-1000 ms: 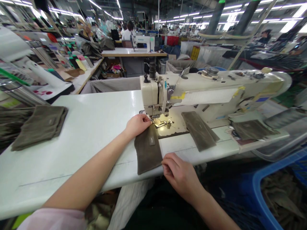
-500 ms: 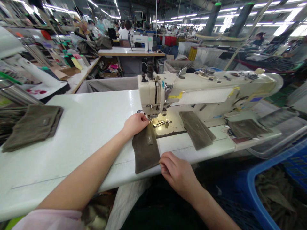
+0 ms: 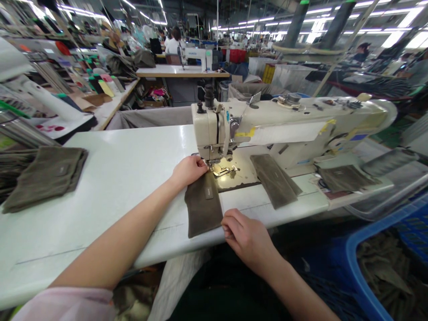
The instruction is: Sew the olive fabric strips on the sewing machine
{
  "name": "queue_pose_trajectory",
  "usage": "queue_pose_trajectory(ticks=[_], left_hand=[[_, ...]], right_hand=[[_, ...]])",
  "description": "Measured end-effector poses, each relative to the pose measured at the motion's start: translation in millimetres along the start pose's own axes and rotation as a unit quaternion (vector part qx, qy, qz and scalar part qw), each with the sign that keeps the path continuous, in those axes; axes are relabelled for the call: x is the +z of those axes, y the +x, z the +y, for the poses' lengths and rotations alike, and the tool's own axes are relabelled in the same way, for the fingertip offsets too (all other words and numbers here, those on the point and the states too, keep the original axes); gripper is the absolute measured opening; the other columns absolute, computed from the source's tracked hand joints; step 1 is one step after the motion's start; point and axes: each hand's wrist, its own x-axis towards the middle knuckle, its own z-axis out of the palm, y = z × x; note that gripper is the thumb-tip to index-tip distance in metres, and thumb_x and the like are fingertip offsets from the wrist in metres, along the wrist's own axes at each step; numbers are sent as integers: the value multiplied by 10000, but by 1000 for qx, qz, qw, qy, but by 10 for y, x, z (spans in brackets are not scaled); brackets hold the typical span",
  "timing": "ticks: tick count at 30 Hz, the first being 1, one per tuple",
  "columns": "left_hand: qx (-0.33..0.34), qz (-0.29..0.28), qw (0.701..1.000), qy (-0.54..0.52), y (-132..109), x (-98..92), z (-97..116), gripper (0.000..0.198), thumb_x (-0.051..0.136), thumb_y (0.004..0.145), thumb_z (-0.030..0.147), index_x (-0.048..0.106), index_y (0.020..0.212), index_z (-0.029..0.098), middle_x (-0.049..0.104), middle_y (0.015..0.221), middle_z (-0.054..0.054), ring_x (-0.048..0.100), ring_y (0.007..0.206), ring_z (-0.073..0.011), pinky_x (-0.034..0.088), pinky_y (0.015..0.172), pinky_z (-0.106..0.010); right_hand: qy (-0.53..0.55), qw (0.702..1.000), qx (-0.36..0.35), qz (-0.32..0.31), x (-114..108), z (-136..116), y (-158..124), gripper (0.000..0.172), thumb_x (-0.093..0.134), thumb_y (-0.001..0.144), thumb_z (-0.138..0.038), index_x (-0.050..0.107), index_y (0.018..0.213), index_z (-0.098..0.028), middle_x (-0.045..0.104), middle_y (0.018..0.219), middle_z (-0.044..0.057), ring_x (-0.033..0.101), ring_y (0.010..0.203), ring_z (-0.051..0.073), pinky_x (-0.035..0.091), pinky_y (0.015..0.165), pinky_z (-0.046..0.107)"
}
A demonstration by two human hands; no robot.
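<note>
A dark olive fabric piece [image 3: 203,211] with a small label lies flat on the pale table, its far end at the needle of the sewing machine [image 3: 207,129]. My left hand [image 3: 190,170] pinches the fabric's far edge just left of the presser foot. At the near right corner, the closed fingers of my right hand [image 3: 245,236] grip the same piece. Another olive piece [image 3: 276,180] rests right of the needle plate, apart from both hands. What the left fingertips press against is partly hidden.
A stack of olive pieces [image 3: 47,176] sits at the table's left end. More olive fabric [image 3: 347,177] lies by the machine's right base. A blue basket [image 3: 351,258] holding fabric stands low on the right. Behind is another sewing table [image 3: 187,76].
The fabric piece has shifted slightly away from me toward the machine, and my right hand has moved a little with it. My left hand stays almost in place beside the needle.
</note>
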Motion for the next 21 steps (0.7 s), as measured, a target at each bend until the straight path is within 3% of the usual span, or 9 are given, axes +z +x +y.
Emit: queue_pose_trajectory(ticks=[3,6,8,10,13,16,21], left_hand=[[19,43,997,54,-139,-38,67,211,603,841,360,690,864,169,697,874,-109,645,812,-265,441,682,-334],[88,138,972,171,-542,-55,177,239,597,880,282,672,1048,130,655,1113,-181,610,1033,-336,487,808,-406],[181,121,959,179,-927,-18,219,177,555,915,225,688,1010,157,662,1096,-142,610,1013,-303,508,842,-420],[290,55,946,131,-1320,63,201,210,493,948,169,701,964,184,684,1018,-89,626,923,-235,540,814,-372],[371,70,916,132,-1734,206,79,302,443,941,103,668,1140,125,699,1147,-113,632,1057,-248,580,851,-370],[400,93,898,158,-1849,292,-33,380,438,950,109,591,1297,104,672,1271,-126,607,1174,-273,593,897,-404],[408,98,894,157,-1751,282,-35,343,458,959,138,623,1259,119,696,1222,-118,637,1118,-278,615,868,-419]], right_hand=[[3,1000,1,1,-3,-11,-10,168,527,888,-74,607,990,-180,637,977,46,593,742,169,437,607,274],[1,1000,2,-10,-17,-31,-50,271,514,855,-34,627,1052,-180,650,1035,60,617,795,180,465,639,275],[-10,1000,1,-19,-28,-42,-93,358,506,826,-15,629,1123,-173,658,1095,76,631,829,190,483,657,279],[-25,999,-2,-25,-34,-49,-136,421,483,829,-11,616,1200,-158,659,1153,95,643,865,202,498,669,287],[-37,999,-3,-23,-29,-54,-175,444,435,861,-16,603,1250,-148,658,1192,105,651,894,211,507,670,295],[-42,999,-2,-11,-19,-58,-169,410,418,889,-25,624,1214,-164,668,1172,97,650,886,205,498,667,282],[-41,999,10,-8,-22,-65,-99,296,471,906,-44,662,1079,-189,676,1066,70,636,844,193,469,660,261]])
